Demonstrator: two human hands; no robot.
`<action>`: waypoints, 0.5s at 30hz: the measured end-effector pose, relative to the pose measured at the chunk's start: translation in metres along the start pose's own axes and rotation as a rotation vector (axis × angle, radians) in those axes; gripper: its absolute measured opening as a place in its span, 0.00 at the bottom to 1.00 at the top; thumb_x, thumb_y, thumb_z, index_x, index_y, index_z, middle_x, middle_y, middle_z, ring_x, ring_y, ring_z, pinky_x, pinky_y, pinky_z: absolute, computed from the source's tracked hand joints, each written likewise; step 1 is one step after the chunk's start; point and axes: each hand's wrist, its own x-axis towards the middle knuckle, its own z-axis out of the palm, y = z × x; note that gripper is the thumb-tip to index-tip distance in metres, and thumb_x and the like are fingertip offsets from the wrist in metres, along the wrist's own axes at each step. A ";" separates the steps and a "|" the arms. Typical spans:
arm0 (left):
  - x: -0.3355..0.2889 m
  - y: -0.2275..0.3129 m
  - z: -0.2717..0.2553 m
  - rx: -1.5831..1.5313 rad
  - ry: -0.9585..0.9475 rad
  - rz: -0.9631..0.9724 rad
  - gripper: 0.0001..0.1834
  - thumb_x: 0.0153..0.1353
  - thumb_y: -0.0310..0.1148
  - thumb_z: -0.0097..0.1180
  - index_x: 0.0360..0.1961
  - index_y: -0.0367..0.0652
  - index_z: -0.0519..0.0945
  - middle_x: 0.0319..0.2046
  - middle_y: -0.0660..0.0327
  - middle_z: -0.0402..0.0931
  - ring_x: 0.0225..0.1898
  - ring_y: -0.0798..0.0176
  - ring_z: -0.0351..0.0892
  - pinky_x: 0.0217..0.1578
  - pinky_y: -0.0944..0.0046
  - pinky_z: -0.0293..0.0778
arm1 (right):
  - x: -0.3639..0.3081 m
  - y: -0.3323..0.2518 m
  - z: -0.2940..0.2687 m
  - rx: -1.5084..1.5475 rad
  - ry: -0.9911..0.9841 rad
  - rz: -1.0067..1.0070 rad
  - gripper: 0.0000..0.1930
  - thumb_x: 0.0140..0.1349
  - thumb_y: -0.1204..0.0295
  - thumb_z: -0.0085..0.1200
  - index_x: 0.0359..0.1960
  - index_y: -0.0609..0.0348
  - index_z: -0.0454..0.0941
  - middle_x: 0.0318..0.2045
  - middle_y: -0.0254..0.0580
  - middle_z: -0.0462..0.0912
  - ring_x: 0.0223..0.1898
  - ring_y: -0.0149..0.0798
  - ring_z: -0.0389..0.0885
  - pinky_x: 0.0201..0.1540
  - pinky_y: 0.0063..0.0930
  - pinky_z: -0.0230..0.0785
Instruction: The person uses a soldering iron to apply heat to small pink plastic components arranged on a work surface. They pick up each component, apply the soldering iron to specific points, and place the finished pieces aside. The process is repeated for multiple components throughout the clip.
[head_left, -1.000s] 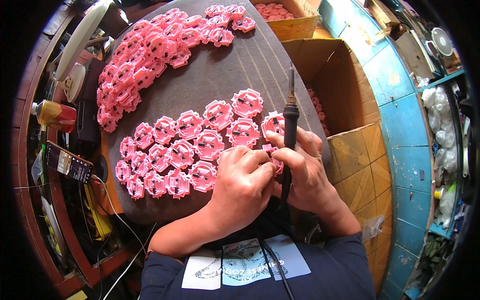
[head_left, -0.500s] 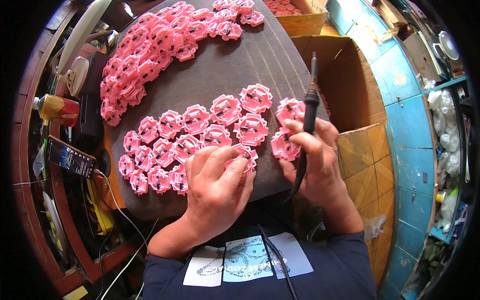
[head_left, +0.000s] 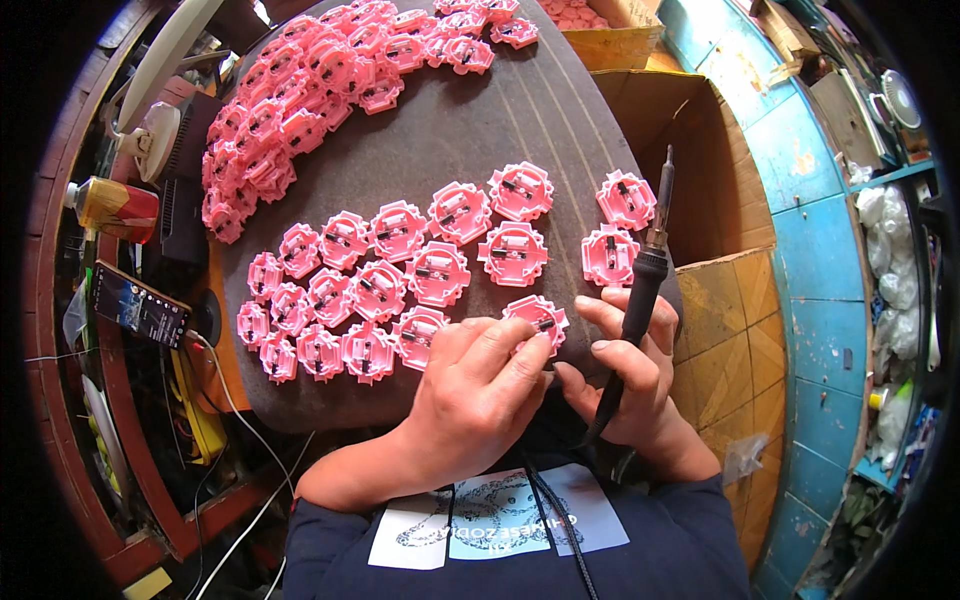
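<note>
My left hand is closed at the front of the dark table, its fingertips on a round pink plastic housing. The fingers hide that part's lower edge. My right hand holds a soldering iron, its metal tip pointing up and away from me. The right thumb and forefinger are apart, close to the left fingertips. Just beyond the right hand lie two more pink housings, one behind the other. Further housings stand in rows to the left, each with small black and metal pieces inside.
A large heap of pink housings covers the table's far left. Cardboard boxes stand right of the table. At the left are a phone on a white cable and a bottle. Blue cabinets line the right side.
My left hand has moved right with a pink housing, uncovering another in the front row. The two housings by my right hand have shifted right, and that hand has drawn back from them.
</note>
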 end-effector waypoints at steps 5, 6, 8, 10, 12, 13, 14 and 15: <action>0.015 -0.007 -0.024 0.118 -0.156 0.056 0.24 0.51 0.26 0.70 0.52 0.40 0.83 0.53 0.55 0.80 0.57 0.50 0.78 0.58 0.47 0.67 | -0.010 -0.011 0.008 0.027 0.037 0.015 0.26 0.58 0.72 0.72 0.54 0.52 0.70 0.48 0.49 0.86 0.48 0.53 0.82 0.54 0.53 0.66; 0.015 -0.011 -0.022 0.143 -0.157 0.077 0.24 0.51 0.26 0.71 0.52 0.41 0.83 0.52 0.56 0.80 0.56 0.51 0.78 0.58 0.47 0.66 | -0.010 -0.012 0.010 0.047 0.040 0.008 0.26 0.58 0.72 0.72 0.54 0.52 0.70 0.47 0.48 0.86 0.47 0.52 0.82 0.54 0.53 0.66; 0.012 -0.013 -0.018 0.188 -0.140 0.088 0.24 0.51 0.27 0.72 0.51 0.42 0.84 0.51 0.58 0.81 0.54 0.52 0.79 0.57 0.47 0.66 | -0.006 -0.017 0.008 0.016 -0.033 0.012 0.28 0.60 0.72 0.73 0.55 0.51 0.65 0.45 0.49 0.84 0.47 0.54 0.78 0.50 0.51 0.73; 0.008 -0.009 -0.010 0.221 -0.105 0.069 0.22 0.52 0.27 0.72 0.50 0.42 0.84 0.49 0.58 0.80 0.52 0.54 0.79 0.56 0.49 0.65 | -0.006 -0.018 0.010 0.012 -0.028 0.008 0.28 0.60 0.73 0.72 0.55 0.51 0.66 0.45 0.50 0.84 0.47 0.54 0.78 0.50 0.51 0.73; 0.005 -0.007 -0.002 0.237 -0.049 0.060 0.21 0.53 0.30 0.73 0.50 0.41 0.84 0.47 0.59 0.80 0.48 0.54 0.79 0.51 0.49 0.67 | -0.007 -0.018 0.011 -0.003 -0.008 0.010 0.27 0.60 0.74 0.70 0.56 0.52 0.65 0.46 0.51 0.84 0.47 0.54 0.78 0.51 0.52 0.72; 0.005 -0.005 0.001 0.231 -0.038 0.041 0.22 0.53 0.31 0.73 0.50 0.41 0.84 0.47 0.58 0.80 0.47 0.54 0.79 0.51 0.49 0.67 | -0.007 -0.018 0.011 -0.012 -0.001 0.010 0.27 0.61 0.75 0.69 0.56 0.52 0.64 0.46 0.52 0.84 0.47 0.55 0.78 0.51 0.52 0.72; 0.005 -0.004 0.003 0.225 -0.028 0.022 0.22 0.53 0.31 0.74 0.50 0.41 0.84 0.47 0.58 0.79 0.47 0.53 0.79 0.50 0.49 0.67 | -0.008 -0.018 0.011 -0.021 0.007 0.009 0.27 0.61 0.75 0.69 0.56 0.52 0.64 0.46 0.52 0.85 0.46 0.55 0.78 0.51 0.52 0.72; 0.005 -0.003 0.005 0.216 -0.015 0.015 0.24 0.51 0.33 0.75 0.50 0.41 0.84 0.46 0.58 0.80 0.47 0.52 0.78 0.49 0.49 0.68 | -0.008 -0.019 0.008 -0.015 -0.006 0.018 0.27 0.62 0.75 0.68 0.56 0.52 0.63 0.46 0.53 0.85 0.47 0.55 0.78 0.52 0.52 0.72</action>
